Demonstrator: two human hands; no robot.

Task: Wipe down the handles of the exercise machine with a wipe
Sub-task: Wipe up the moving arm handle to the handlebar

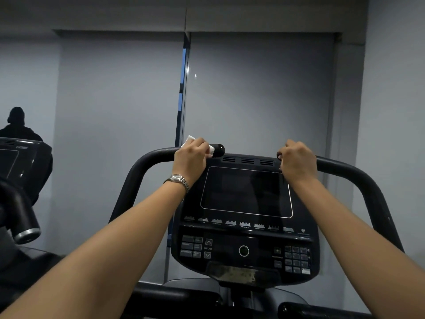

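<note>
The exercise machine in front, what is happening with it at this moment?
A person is wiping its handles. The left hand grips a white wipe around the left handle, close to that handle's inner end. The right hand grips the right handle bare, also near the inner end; no wipe shows there. The console between the handles has a dark screen.

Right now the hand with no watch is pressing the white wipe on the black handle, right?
Not quite. In the head view the crumpled white wipe is held by the left hand, the one wearing the silver wristwatch, against the left black curved handle. The bare-wristed right hand only grips the right black handle.
</note>
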